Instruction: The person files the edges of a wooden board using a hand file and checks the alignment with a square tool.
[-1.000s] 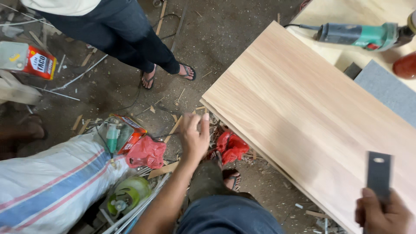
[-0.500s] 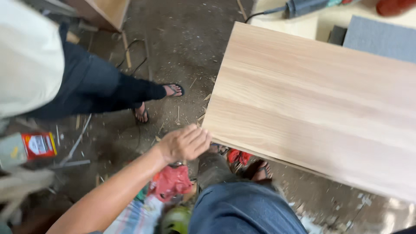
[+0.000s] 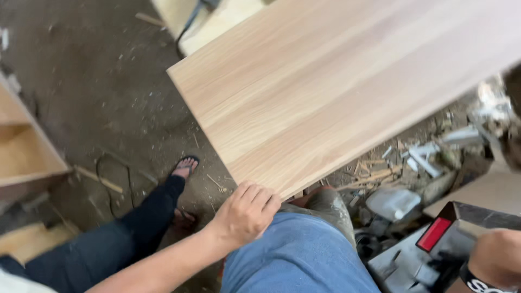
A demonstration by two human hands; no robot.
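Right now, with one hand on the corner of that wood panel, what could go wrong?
The left hand grips only the near corner of the wood panel, so it may tip or slide. Another person's sandalled foot is close to that corner and could be struck if it drops. Scraps and a loose cable litter the floor, a likely trip hazard. The right hand is busy near a dark tool.
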